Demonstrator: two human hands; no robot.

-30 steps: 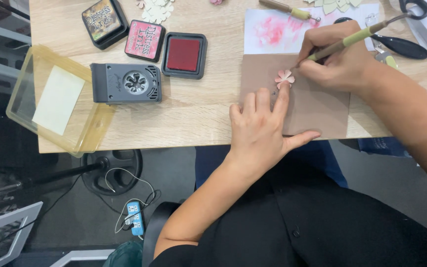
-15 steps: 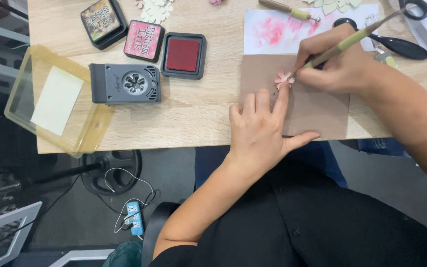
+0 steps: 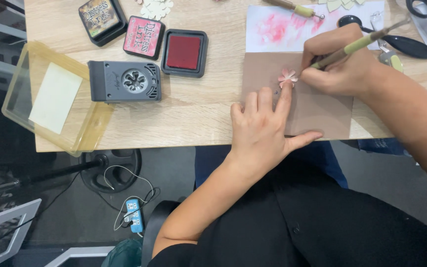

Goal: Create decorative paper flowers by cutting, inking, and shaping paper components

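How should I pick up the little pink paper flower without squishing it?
Pinch the pink paper flower gently by one outer petal, coming from above on its upper left side. It lies flat on the brown mat, the left hand touches its lower edge and the stick tool in the right hand meets its right.

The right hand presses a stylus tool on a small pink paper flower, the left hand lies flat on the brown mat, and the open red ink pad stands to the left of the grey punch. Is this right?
Not quite. In the head view the open red ink pad stands to the right of the grey punch, slightly farther back. The rest holds: right hand presses the stylus tool on the pink paper flower, left hand flat on the brown mat.
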